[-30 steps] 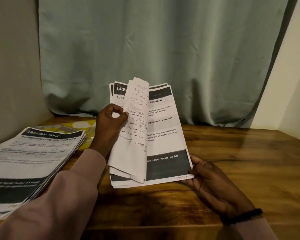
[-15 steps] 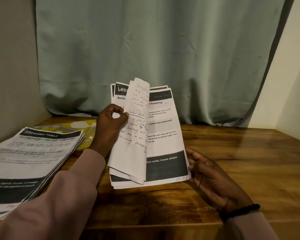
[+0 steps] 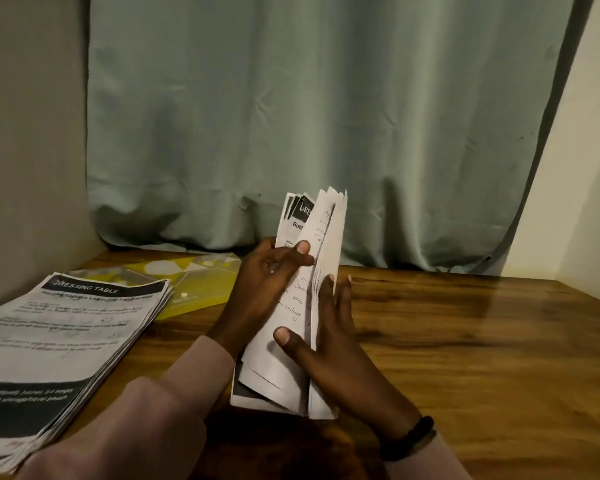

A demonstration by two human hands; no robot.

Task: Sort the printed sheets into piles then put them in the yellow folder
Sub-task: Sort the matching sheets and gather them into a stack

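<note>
My left hand (image 3: 267, 271) and right hand (image 3: 329, 344) gripped the folded sheaf of sheets (image 3: 312, 306), long axis pointing away from me; its handwriting was unreadable.

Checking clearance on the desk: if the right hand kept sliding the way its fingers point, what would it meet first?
The right hand points up and away along the held sheets. Past the fingertips nothing shows on the table; probably the curtain first, though depth is unclear.
</note>
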